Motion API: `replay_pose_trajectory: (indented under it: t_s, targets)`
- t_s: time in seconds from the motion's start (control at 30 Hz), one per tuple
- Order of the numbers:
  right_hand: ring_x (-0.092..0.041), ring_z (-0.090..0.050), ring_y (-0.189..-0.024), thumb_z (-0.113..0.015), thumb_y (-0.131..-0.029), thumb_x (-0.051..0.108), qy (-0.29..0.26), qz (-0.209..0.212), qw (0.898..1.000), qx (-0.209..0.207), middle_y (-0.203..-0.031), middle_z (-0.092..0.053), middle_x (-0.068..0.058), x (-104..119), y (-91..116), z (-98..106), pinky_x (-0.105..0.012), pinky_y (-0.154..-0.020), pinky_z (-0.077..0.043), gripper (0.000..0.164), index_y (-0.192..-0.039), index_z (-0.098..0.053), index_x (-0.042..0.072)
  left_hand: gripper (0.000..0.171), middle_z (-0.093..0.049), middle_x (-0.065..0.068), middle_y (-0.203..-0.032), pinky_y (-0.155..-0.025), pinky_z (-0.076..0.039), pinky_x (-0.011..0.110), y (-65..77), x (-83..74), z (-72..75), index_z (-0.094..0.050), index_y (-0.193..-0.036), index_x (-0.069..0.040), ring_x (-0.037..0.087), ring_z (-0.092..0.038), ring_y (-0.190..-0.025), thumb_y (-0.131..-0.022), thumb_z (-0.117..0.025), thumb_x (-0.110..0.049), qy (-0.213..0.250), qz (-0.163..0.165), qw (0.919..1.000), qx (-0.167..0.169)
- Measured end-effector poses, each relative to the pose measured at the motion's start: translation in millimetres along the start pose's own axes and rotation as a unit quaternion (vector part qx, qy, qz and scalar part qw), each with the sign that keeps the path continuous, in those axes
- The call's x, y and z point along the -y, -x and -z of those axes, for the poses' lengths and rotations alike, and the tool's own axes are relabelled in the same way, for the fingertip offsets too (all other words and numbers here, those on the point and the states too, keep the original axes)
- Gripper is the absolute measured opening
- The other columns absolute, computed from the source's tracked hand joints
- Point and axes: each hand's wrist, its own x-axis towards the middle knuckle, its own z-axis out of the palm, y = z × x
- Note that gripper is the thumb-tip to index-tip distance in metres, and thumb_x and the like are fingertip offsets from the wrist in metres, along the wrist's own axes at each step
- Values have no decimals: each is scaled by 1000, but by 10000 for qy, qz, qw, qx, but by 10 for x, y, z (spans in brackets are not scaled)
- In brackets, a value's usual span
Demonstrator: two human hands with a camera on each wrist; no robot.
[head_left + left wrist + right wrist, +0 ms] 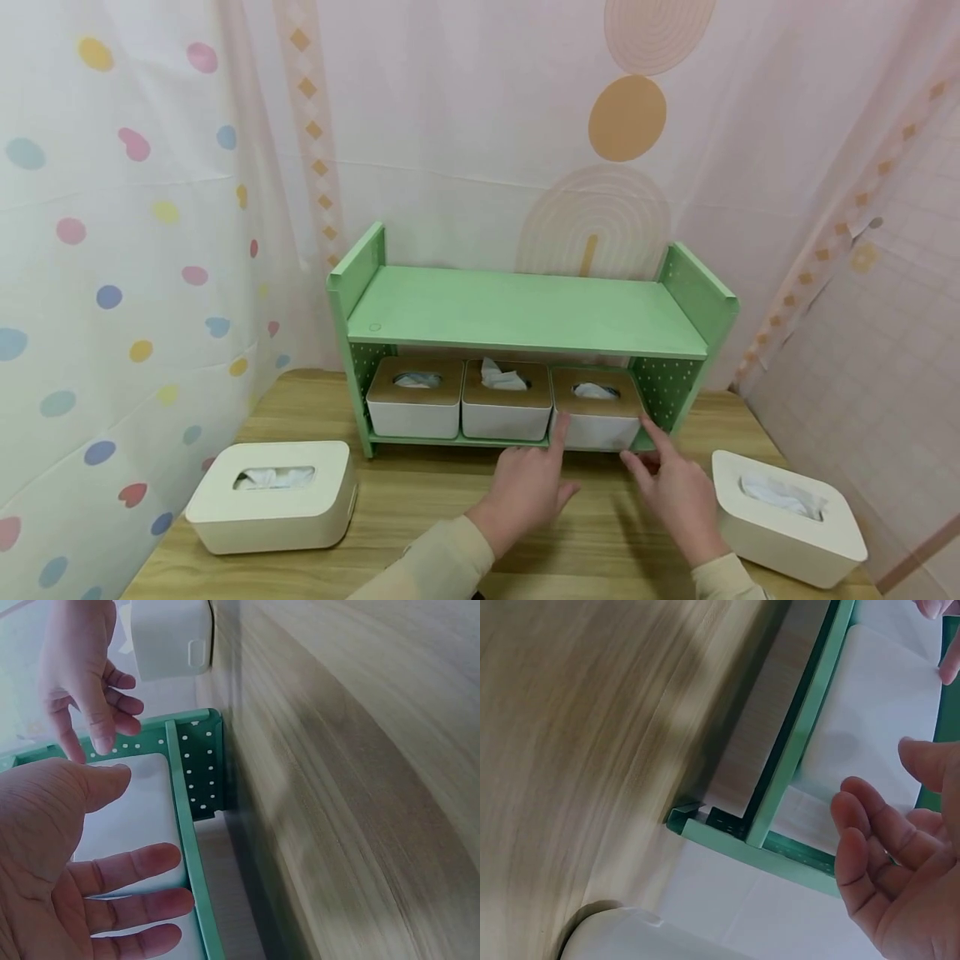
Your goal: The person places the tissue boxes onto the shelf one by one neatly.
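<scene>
Three tissue boxes with brown wood-look lids and white sides stand side by side on the lower level of a green shelf (525, 312). The right-hand tissue box (600, 431) has both hands at its front. My left hand (525, 492) points its index finger at the box's front left, with the fingertip right at the edge. At the front right corner is the index fingertip of my right hand (675, 496), thumb spread below. The middle tissue box (507, 422) and the left tissue box (415, 419) are beside it. Neither hand grips anything.
A cream tissue box (273, 521) lies on the wooden table (420, 508) left of the shelf, and another cream tissue box (787, 533) sits right, close to my right wrist. Patterned curtains (450, 125) hang behind and beside the table. The shelf's upper board is bare.
</scene>
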Motion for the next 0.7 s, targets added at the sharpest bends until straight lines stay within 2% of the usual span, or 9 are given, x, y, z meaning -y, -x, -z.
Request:
replay_pose_trajectory:
  t_s: [0.2,0.37,0.57,0.7]
  targets:
    - [-22,-68,-58,-83,-96,33,206,-271,9982,500,-87,-82,-8,-2,-24,25,-44,-54,-51,71,-156,-55,8,101,-37,-11,-44,-40,-24,22,-28,-6,-4,-23,-169,-5,3,-28,-37,-99,-70,-60,139,127,9998,58]
    - [-17,-65,-56,-82,-97,35,230,-369,9968,670,-87,-82,-6,14,-33,38,-41,-52,-49,73,-158,-52,9,101,-39,-10,-44,-40,-26,23,-40,-4,-6,-23,-169,-5,4,-31,-37,-99,-71,-58,292,152,9994,83]
    - [-13,-62,-55,-81,-97,34,186,-283,9968,728,-85,-81,-5,27,-28,37,-40,-52,-49,76,-160,-48,6,103,-41,-9,-45,-40,-28,24,-39,2,-11,-18,-171,-6,5,-34,-38,-99,-71,-58,425,216,9986,233]
    - [-16,-67,-61,-82,-96,33,110,-358,9960,810,-89,-82,-6,21,-12,21,-42,-55,-52,82,-162,-42,2,103,-42,-10,-45,-42,-29,24,-11,13,12,-16,-172,-9,6,-36,-39,-100,-69,-60,490,290,9978,348]
